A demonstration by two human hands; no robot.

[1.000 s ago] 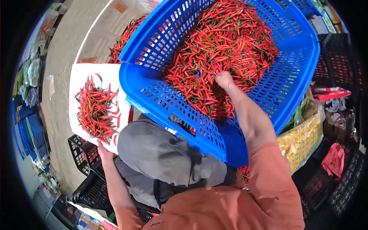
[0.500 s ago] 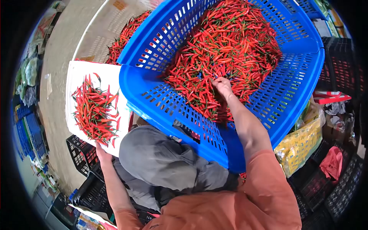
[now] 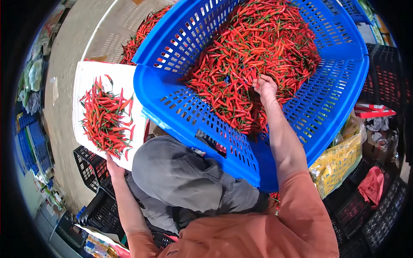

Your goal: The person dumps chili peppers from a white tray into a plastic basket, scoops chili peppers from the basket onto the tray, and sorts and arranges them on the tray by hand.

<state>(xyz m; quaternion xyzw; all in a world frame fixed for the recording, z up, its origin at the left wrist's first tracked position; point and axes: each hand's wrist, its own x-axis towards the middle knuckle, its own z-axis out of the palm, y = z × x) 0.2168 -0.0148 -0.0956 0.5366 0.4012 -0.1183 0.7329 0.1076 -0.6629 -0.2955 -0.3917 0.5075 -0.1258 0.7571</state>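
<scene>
My right hand is over the heap of red chili peppers in the large blue basket. Its fingers are curled together at the surface; what they hold, if anything, is too small to make out. On the left, a smaller pile of chili peppers with green stems lies on a flat white tray. My left hand grips the near edge of that tray, its thumb by the lowest peppers and its other fingers hidden underneath.
Behind the tray stands a whitish basket with more chili peppers. Black crates stand at lower left. To the right are a yellow patterned bag, a pink bag and dark crates. My grey-trousered knee is between tray and basket.
My right hand has shifted right and slightly up over the heap, its fingers still curled. My left hand remains at the tray edge. The whole view has shifted slightly.
</scene>
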